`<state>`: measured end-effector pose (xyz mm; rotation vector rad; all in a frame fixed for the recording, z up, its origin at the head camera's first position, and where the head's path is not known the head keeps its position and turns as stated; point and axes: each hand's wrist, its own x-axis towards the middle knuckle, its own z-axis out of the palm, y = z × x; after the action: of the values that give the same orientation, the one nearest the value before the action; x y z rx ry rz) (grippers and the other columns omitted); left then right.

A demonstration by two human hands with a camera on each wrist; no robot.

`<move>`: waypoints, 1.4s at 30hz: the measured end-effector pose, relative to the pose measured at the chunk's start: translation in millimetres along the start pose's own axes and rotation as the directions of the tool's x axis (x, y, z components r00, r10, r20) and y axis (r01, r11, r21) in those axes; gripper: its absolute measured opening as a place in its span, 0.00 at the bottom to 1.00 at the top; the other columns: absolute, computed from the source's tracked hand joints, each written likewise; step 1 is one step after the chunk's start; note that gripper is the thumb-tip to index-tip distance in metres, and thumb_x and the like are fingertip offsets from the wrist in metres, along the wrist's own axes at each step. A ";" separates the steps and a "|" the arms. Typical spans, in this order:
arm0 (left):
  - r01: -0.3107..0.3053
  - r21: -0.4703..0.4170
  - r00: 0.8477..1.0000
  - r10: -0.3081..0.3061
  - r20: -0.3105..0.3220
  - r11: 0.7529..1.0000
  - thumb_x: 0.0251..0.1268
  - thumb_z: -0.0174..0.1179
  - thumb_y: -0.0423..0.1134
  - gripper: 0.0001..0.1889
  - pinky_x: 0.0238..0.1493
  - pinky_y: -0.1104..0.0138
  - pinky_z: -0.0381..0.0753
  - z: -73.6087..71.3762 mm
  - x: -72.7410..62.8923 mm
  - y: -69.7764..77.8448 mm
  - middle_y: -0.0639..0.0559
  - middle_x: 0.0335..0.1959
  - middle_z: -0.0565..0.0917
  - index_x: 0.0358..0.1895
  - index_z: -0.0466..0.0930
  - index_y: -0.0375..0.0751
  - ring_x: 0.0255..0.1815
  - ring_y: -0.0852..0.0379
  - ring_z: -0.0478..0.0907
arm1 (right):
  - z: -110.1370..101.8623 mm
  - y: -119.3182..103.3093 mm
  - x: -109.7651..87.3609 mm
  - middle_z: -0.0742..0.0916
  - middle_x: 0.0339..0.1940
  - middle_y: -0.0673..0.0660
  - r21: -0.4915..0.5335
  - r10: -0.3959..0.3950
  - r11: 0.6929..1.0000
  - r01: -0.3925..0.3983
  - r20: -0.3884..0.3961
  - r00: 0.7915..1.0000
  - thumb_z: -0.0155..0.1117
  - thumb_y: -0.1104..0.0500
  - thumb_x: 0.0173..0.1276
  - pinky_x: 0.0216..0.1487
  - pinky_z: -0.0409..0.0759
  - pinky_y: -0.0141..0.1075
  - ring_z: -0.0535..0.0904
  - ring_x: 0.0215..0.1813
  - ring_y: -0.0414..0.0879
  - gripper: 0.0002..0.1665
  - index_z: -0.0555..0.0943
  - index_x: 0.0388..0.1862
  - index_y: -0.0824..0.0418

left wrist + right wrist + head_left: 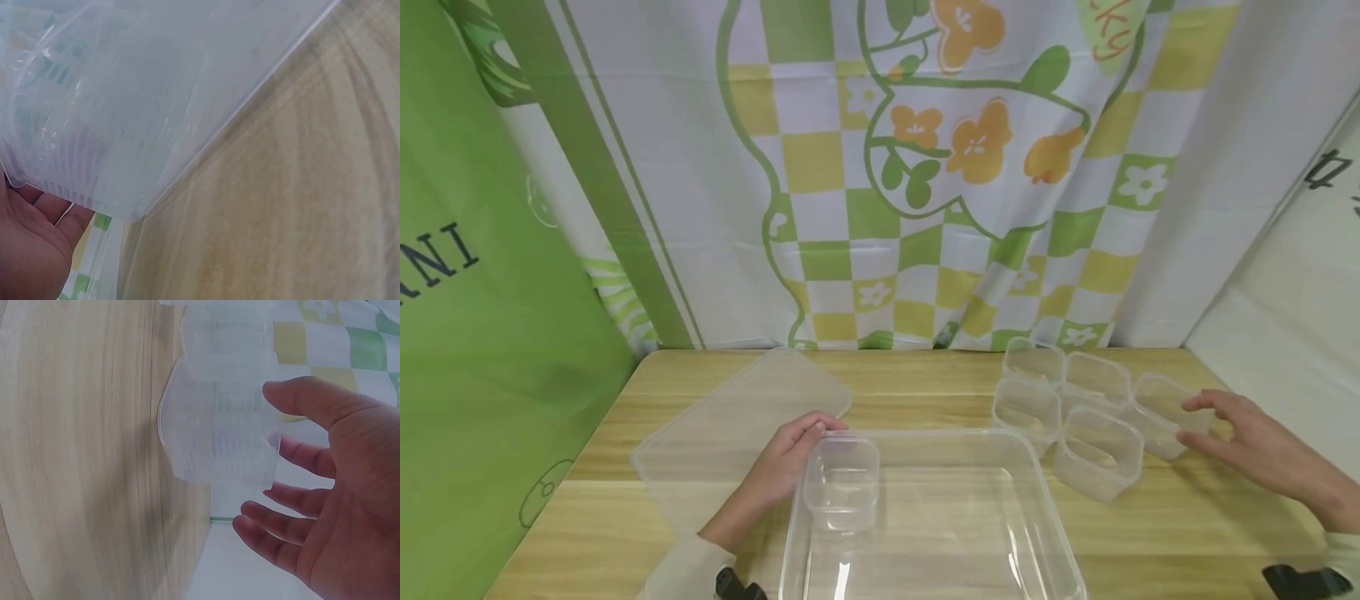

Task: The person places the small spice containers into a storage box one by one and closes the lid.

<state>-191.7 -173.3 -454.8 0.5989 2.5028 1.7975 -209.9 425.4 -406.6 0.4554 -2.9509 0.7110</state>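
A large clear plastic box stands at the front middle of the table, with one small clear container inside its far left corner. My left hand holds the rim at that corner; in the left wrist view its fingers lie along the outside of the wall, the thumb hidden. My right hand is at the rightmost small container, thumb and fingers spread about its rim. From the right wrist view, the fingers look loosely bent and not closed on the container; contact is hard to tell.
Several more small clear containers stand close together at the back right. A flat translucent lid lies on the wooden table left of the large box. Patterned cloth hangs behind the table.
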 end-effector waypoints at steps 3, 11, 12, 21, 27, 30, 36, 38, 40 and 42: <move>0.000 0.001 1.000 0.000 0.000 1.000 0.87 0.41 0.38 0.18 0.65 0.53 0.74 0.0 -0.1 0.0 0.43 0.56 0.84 0.55 0.82 0.35 0.62 0.42 0.78 | -1.4 1.2 -0.8 0.66 0.66 0.84 -0.007 0.010 1.000 -0.009 0.025 1.000 0.67 0.57 0.75 0.45 0.69 0.74 0.66 0.57 0.81 0.25 0.73 0.59 0.74; 0.002 -0.004 1.000 -0.002 0.007 1.000 0.87 0.40 0.38 0.18 0.66 0.53 0.73 0.1 -0.6 0.4 0.43 0.57 0.84 0.55 0.81 0.35 0.63 0.42 0.77 | -4.0 3.7 -3.7 0.65 0.68 0.86 -0.003 0.029 1.000 -0.029 0.017 0.999 0.68 0.55 0.74 0.48 0.64 0.78 0.60 0.63 0.87 0.13 0.80 0.44 0.65; 0.001 -0.003 1.000 -0.001 0.007 1.000 0.87 0.40 0.38 0.18 0.67 0.52 0.72 0.0 -0.7 0.6 0.43 0.57 0.84 0.55 0.82 0.35 0.64 0.42 0.77 | -3.8 4.5 -3.8 0.66 0.68 0.86 -0.005 0.028 1.000 -0.028 0.010 1.000 0.68 0.55 0.74 0.48 0.64 0.79 0.59 0.64 0.87 0.12 0.81 0.43 0.64; -0.005 -0.002 1.000 0.005 0.010 1.000 0.87 0.40 0.37 0.18 0.66 0.53 0.73 -1.0 -0.4 0.5 0.42 0.58 0.83 0.55 0.81 0.34 0.64 0.41 0.77 | 1.2 10.9 -3.6 0.73 0.65 0.83 -0.014 0.016 1.000 -0.017 -0.046 0.999 0.71 0.55 0.71 0.51 0.64 0.76 0.57 0.72 0.80 0.09 0.84 0.39 0.60; -0.003 -0.002 1.000 0.003 0.011 1.000 0.87 0.40 0.37 0.18 0.66 0.54 0.72 -0.8 -0.4 0.2 0.41 0.58 0.83 0.55 0.81 0.34 0.64 0.41 0.76 | 1.7 11.0 -3.8 0.74 0.63 0.85 0.018 0.057 0.998 -0.056 -0.034 0.998 0.71 0.53 0.72 0.51 0.63 0.77 0.61 0.68 0.83 0.12 0.82 0.39 0.61; -0.008 -0.004 1.000 0.008 0.011 1.000 0.87 0.40 0.37 0.18 0.67 0.55 0.71 -1.0 -0.5 0.4 0.41 0.58 0.83 0.55 0.81 0.34 0.65 0.41 0.76 | 1.3 10.5 -3.3 0.76 0.61 0.83 0.013 0.065 0.998 -0.065 -0.041 0.997 0.71 0.52 0.72 0.51 0.65 0.75 0.63 0.67 0.82 0.14 0.82 0.40 0.62; -0.020 -0.005 1.000 0.020 0.011 1.000 0.87 0.40 0.37 0.18 0.67 0.56 0.71 -1.3 -0.1 0.4 0.41 0.58 0.83 0.55 0.81 0.33 0.65 0.41 0.75 | 0.5 9.7 -3.0 0.78 0.60 0.82 0.003 0.053 0.999 -0.053 -0.049 0.997 0.72 0.53 0.71 0.50 0.67 0.73 0.63 0.66 0.81 0.13 0.82 0.40 0.62; -0.025 -0.002 1.000 0.025 0.010 1.000 0.87 0.40 0.37 0.18 0.67 0.56 0.71 -1.4 0.2 0.3 0.41 0.57 0.84 0.55 0.81 0.32 0.65 0.41 0.75 | 0.7 9.7 -3.2 0.78 0.60 0.82 0.000 0.049 0.999 -0.049 -0.051 0.998 0.72 0.53 0.71 0.50 0.67 0.73 0.63 0.67 0.81 0.12 0.83 0.39 0.61; -0.024 -0.002 1.000 0.024 0.010 1.000 0.87 0.40 0.37 0.18 0.67 0.56 0.72 -1.4 0.3 0.3 0.41 0.57 0.84 0.55 0.81 0.33 0.65 0.41 0.76 | 1.4 10.1 -3.5 0.77 0.61 0.81 -0.002 0.043 0.999 -0.043 -0.056 0.998 0.72 0.53 0.71 0.49 0.68 0.73 0.63 0.67 0.81 0.12 0.83 0.39 0.61; -0.024 -0.001 1.000 0.025 0.011 1.000 0.87 0.40 0.37 0.18 0.67 0.56 0.72 -1.4 0.4 0.3 0.41 0.57 0.84 0.55 0.81 0.33 0.64 0.41 0.76 | 2.3 10.4 -3.6 0.79 0.60 0.80 0.004 0.040 0.999 -0.040 -0.062 0.997 0.72 0.53 0.71 0.49 0.68 0.73 0.62 0.68 0.80 0.12 0.83 0.39 0.61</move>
<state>-192.3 -174.4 -454.0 0.6402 2.4985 1.7986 -209.6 434.1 -413.7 0.3682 -2.9096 0.7192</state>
